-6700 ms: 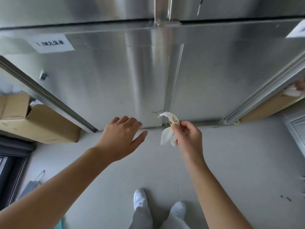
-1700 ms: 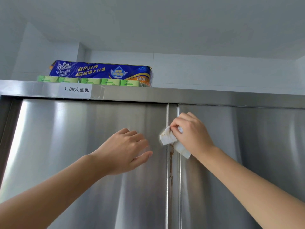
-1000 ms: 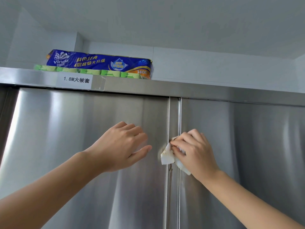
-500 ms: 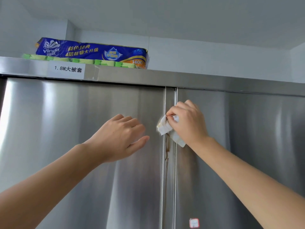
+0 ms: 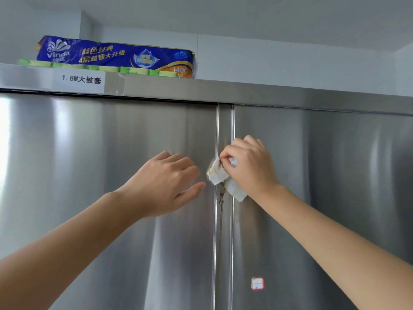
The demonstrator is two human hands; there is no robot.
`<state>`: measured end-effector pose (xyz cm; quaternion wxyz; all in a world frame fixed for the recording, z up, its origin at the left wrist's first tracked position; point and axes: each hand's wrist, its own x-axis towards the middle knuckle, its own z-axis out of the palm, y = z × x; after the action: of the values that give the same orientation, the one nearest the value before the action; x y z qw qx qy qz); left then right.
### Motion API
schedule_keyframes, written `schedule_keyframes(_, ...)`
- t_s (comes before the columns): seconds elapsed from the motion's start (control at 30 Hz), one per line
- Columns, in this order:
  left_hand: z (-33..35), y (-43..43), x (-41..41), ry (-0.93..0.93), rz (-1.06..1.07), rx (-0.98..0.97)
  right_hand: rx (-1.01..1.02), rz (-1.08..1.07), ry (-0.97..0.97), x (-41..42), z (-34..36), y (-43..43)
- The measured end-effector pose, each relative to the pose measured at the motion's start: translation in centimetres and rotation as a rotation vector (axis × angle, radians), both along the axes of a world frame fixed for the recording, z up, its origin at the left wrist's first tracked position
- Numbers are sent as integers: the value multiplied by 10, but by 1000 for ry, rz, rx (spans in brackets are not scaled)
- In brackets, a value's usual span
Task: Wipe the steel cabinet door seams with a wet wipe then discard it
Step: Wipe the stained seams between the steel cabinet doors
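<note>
Steel cabinet doors (image 5: 111,175) fill most of the view, two tall brushed panels meeting at a narrow vertical strip in the middle, with a seam (image 5: 215,242) on its left edge and another on its right. Above them runs the cabinet's top rail (image 5: 268,92), carrying a white label (image 5: 79,79) printed "1.8M" followed by Chinese characters. On top of the cabinet, towards the left, lies a long blue pack of tissue rolls (image 5: 116,57) marked "Vinda", against the white wall. The left hand (image 5: 165,184) rests on the left door with its fingers held loosely together and slightly bent and the thumb out towards the seam; it holds nothing. The right hand (image 5: 250,166) is closed around a wet wipe (image 5: 218,173), pinching it between thumb and fingertips and pressing it against the centre strip at about the height of the left hand. The wipe is crumpled, white with yellow-brown stains on its left fold, and a loose end hangs below the hand over the right door's edge. Just beneath the wipe a thin brown streak (image 5: 221,202) runs down the strip. Lower on the right door sits a small red-bordered sticker (image 5: 257,283).
</note>
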<state>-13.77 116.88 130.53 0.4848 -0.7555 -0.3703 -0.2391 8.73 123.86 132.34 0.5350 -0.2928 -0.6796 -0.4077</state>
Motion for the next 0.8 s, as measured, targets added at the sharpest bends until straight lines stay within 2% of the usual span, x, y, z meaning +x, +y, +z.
schedule_keyframes(0.17, -5, -4, -8, 3, 19, -53, 1, 5, -126, 8, -47, 4)
schedule_keyframes(0.33, -10, -4, -9, -4, 22, -61, 7, -15, -52, 5, -25, 5)
schedule_keyframes(0.43, -21, -4, -5, -6, 7, -62, -5, 6, -25, 2, -35, 4)
schedule_keyframes(0.67, -56, -7, -14, -8, -6, -92, -38, 16, -112, 7, -106, 3)
schedule_keyframes(0.8, -68, -5, -20, 4, -2, -79, -40, -9, -125, 8, -94, 2)
